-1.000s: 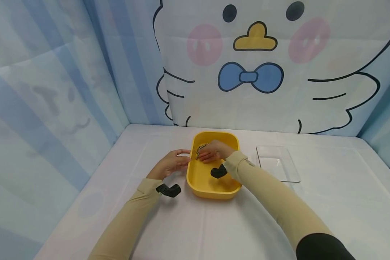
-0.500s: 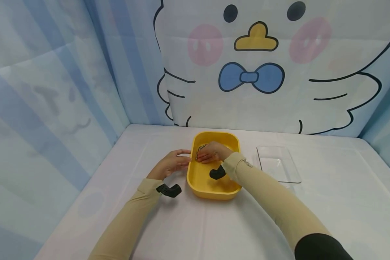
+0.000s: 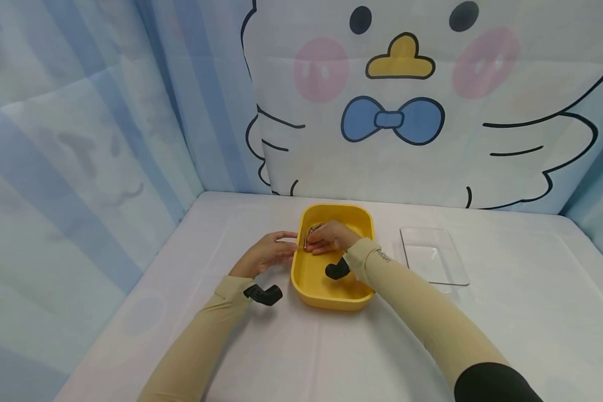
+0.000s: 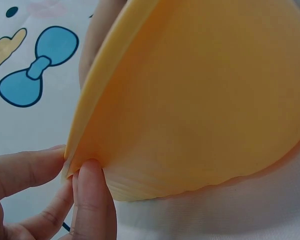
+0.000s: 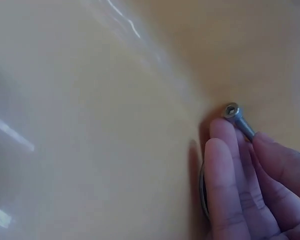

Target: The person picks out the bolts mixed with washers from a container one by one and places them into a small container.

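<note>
A yellow plastic bin (image 3: 314,279) stands on the table, with my left hand (image 3: 268,254) at its left side. In the left wrist view, the thumb and fingers pinch the bin's rim (image 4: 102,75). My right hand (image 3: 333,237) reaches inside, near the left wall. Its thumb and fingers pinch a metal socket-head bolt (image 5: 235,114), whose hex recess faces the right wrist camera. Behind those fingers a curved metal edge (image 5: 203,192) shows, mostly hidden. Small metal pieces (image 3: 315,228) lie next to the right fingertips at the bin's left wall.
To the right of the bin, a shallow clear plastic tray (image 3: 404,245) lies on the white tablecloth (image 3: 291,357). The right forearm passes over the bin's right rim and near the tray. Printed curtains (image 3: 331,162) enclose the table at the back and sides.
The right fingers have shifted slightly among the metal pieces by the bin's left wall. My left hand stays at the rim. The head view has drifted a little.
</note>
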`<action>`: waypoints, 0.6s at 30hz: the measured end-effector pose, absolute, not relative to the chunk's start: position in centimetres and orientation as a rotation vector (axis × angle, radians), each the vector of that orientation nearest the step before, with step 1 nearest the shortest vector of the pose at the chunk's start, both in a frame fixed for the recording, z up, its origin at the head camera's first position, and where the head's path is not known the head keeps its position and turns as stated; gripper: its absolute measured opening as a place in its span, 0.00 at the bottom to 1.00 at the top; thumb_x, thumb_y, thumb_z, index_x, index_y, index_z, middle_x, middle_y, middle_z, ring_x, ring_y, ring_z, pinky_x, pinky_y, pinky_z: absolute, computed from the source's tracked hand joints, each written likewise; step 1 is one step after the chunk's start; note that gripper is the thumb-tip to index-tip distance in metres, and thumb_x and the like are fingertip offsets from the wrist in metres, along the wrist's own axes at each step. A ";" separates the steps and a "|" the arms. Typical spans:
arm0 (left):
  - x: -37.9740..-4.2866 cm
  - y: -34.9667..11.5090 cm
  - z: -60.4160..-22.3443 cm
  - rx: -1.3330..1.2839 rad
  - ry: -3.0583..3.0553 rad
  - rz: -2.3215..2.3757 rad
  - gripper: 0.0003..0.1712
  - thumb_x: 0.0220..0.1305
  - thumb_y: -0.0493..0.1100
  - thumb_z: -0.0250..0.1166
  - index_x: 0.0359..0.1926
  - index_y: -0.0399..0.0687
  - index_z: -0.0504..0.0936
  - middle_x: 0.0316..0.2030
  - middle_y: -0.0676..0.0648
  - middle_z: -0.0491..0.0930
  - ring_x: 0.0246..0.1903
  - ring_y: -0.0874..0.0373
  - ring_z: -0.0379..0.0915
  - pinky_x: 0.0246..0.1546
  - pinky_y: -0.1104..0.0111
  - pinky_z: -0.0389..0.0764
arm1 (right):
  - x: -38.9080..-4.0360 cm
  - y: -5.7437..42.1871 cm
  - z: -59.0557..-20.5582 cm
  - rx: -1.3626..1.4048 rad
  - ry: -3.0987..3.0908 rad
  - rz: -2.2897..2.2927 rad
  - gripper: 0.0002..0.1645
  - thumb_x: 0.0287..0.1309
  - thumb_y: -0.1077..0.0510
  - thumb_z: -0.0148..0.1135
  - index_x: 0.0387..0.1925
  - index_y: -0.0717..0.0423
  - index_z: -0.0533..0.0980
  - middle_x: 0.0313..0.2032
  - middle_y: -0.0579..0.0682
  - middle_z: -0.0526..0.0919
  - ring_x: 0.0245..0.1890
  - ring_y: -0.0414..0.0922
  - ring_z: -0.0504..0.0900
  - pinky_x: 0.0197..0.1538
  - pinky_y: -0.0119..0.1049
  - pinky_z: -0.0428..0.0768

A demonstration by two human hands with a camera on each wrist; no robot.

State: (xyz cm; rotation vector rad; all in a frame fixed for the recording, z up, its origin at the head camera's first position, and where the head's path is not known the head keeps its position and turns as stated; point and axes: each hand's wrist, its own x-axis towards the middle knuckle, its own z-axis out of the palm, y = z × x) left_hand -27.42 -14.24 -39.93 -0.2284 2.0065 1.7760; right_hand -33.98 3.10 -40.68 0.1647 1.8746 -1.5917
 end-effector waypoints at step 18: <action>-27.3 -14.2 -39.9 -0.228 2.021 1.774 0.28 0.64 0.37 0.59 0.65 0.43 0.65 0.58 0.37 0.73 0.52 0.51 0.76 0.56 0.63 0.78 | -33.7 2.7 -40.7 0.204 1.880 -1.602 0.16 0.56 0.65 0.63 0.46 0.69 0.79 0.21 0.52 0.85 0.22 0.43 0.85 0.30 0.31 0.84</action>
